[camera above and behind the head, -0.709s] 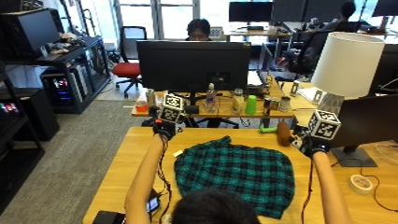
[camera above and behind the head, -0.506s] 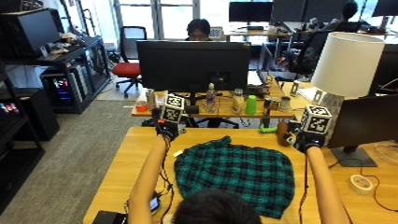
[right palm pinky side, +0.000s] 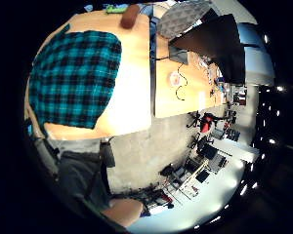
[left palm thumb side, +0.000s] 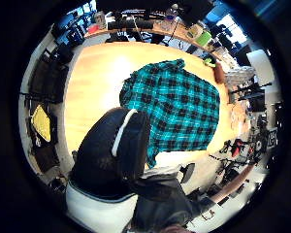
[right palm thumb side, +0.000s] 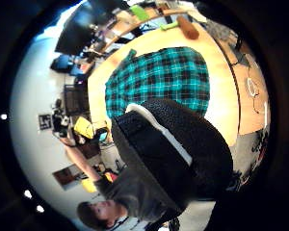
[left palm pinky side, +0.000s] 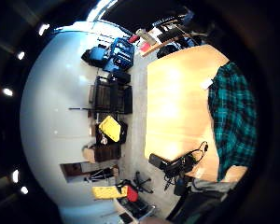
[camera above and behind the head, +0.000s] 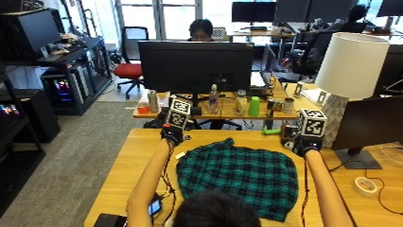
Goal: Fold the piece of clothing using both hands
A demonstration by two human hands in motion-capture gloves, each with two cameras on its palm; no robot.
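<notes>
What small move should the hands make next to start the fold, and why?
Probably lower both hands to the far edge of the green plaid shirt and pinch it there. The shirt lies spread flat on the wooden table, not yet folded. The left hand and the right hand are raised beyond its far corners and hold nothing, so a grip must come first.

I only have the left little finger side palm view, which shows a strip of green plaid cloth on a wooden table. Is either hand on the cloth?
Observer: No. The outside view shows the left hand and right hand raised over the far side of the wooden table, clear of the green-and-black plaid shirt.
Operator: Folded yet?
Observer: It lies spread out, with no fold visible.
Operator: Anything beside it?
Observer: A brown cylinder lies past its far edge, apart from it.
</notes>
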